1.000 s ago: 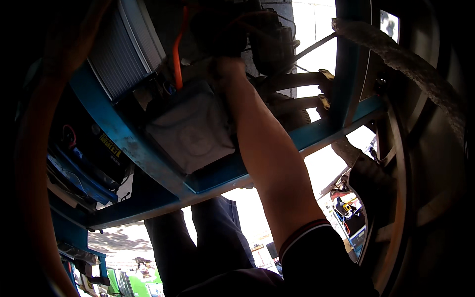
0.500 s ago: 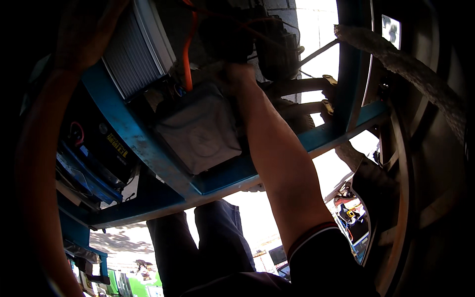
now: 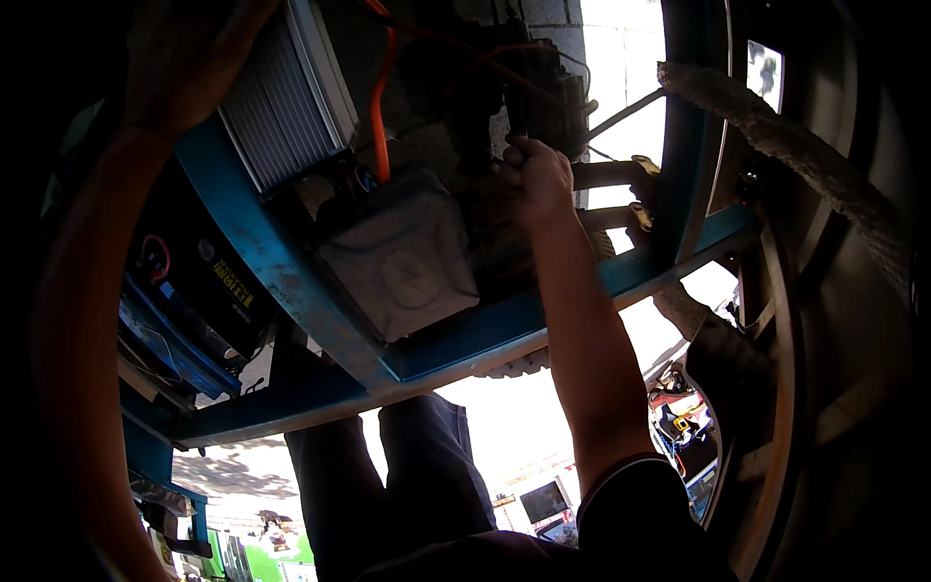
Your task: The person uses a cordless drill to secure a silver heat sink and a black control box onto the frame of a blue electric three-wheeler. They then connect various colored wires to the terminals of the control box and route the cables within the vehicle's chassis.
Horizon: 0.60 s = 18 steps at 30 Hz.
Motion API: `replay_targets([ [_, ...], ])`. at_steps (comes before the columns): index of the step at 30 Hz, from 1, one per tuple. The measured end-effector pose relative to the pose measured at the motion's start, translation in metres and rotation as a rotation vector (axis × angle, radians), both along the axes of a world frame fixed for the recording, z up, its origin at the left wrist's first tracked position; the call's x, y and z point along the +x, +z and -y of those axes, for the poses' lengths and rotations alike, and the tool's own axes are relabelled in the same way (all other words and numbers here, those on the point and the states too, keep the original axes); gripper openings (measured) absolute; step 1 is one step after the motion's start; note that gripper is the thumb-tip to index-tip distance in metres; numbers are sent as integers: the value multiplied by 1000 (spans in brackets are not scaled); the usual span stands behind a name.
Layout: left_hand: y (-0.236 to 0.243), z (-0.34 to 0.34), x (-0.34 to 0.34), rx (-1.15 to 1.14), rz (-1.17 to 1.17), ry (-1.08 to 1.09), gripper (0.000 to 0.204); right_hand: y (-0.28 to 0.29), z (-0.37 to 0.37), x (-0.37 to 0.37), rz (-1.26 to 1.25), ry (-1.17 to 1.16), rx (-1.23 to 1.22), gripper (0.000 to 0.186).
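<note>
My right hand (image 3: 538,179) is closed beside a dark motor-like assembly (image 3: 538,107) inside a blue metal frame (image 3: 465,354). Its fingers curl inward; whatever they hold is lost in shadow. Left of it sits a grey, dusty square box (image 3: 402,262). An orange cable (image 3: 379,107) runs down to a bundle of small wires by that box. My left hand (image 3: 179,78) is at the upper left, next to a finned silver metal box (image 3: 281,102). Deep shadow and the picture's edge hide its fingertips.
A black battery-like box (image 3: 218,301) lies left of the slanting frame bar. At right, a rough, thick wrapped tube (image 3: 776,126) slants across, beside a curved metal rib (image 3: 790,369). Two brass-coloured ends (image 3: 641,215) stick out near the frame's right upright. My trousered legs (image 3: 427,456) show below the frame.
My right hand has moved right and slightly nearer, out of the dark gap beside the grey box, so its curled fingers now show. My left hand stays in about the same place.
</note>
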<state>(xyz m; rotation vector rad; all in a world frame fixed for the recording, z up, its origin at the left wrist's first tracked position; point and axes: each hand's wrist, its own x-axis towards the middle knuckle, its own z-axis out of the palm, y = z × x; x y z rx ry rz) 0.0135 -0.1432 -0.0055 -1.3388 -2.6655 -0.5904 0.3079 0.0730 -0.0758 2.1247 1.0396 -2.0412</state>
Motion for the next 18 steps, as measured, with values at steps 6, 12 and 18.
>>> replay_targets([
  [6,3,7,-6,-42,-15,43,50,11,-18,-3,-19,1,-57,19],
  [12,8,-9,12,22,28,-13,53,7,-27,8,-28,24,-45,16],
  [18,4,6,-6,-70,-38,58,53,12,-25,-8,-17,50,-87,16],
])
